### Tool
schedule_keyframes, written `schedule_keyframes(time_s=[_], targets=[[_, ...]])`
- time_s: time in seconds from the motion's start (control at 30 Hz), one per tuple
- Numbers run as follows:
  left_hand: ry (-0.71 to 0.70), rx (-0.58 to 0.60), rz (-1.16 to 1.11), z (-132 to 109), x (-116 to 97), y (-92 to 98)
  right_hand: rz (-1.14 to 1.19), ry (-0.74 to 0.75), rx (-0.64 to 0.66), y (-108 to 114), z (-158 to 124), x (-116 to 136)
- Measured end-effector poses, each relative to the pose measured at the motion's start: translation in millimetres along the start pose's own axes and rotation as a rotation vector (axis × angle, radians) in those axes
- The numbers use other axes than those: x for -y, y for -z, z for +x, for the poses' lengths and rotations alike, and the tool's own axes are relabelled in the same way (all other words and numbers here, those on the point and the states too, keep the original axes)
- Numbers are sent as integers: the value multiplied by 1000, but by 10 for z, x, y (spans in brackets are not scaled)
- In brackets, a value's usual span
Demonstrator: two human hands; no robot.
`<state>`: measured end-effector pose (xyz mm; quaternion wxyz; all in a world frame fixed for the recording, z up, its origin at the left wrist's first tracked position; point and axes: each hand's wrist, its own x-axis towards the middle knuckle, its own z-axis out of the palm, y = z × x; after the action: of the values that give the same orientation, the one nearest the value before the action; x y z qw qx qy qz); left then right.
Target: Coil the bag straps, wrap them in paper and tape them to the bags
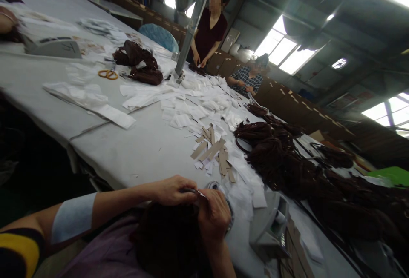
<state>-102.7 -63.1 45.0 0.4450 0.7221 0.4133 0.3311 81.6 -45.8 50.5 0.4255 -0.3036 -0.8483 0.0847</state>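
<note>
My left hand [177, 190] is closed at the table's near edge, its fingers pinching the top of a dark brown item [166, 239] that hangs down over my lap. Close beside it, my right hand [214, 212] is closed too, gripping the same item, with a small white piece [201, 193] showing between the two hands. A round metallic object [214, 185] lies partly hidden behind my right hand. Grey-brown card strips [212, 152] are scattered beyond the hands.
White paper pieces [198, 107] cover the middle of the table [128, 154]. Brown bags [271, 150] are piled right, a tape dispenser [271, 227] near right. Orange-handled scissors [108, 74] lie far left. A metal post [193, 22] rises behind; two people work across.
</note>
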Motion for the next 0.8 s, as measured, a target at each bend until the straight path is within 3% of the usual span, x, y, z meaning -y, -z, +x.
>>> schedule_keyframes(time_s=[0.13,0.23,0.37,0.43,0.5,0.63,0.8], targets=[[53,-46,5,-36,54,-80,-22,-174,78,-2,-6,-7],[91,-65,129,-27,19,-126,0,-365,257,77,72,-89],[105,0,239,1,-68,-157,327,-559,622,238,197,-262],[127,25,277,16,-97,-155,503,-669,700,286,234,-334],[139,31,305,33,-112,-140,542,-727,698,307,266,-373],[115,52,332,63,-124,-95,431,-645,770,340,376,-361],[104,71,378,88,-127,-73,193,-456,747,402,544,-265]])
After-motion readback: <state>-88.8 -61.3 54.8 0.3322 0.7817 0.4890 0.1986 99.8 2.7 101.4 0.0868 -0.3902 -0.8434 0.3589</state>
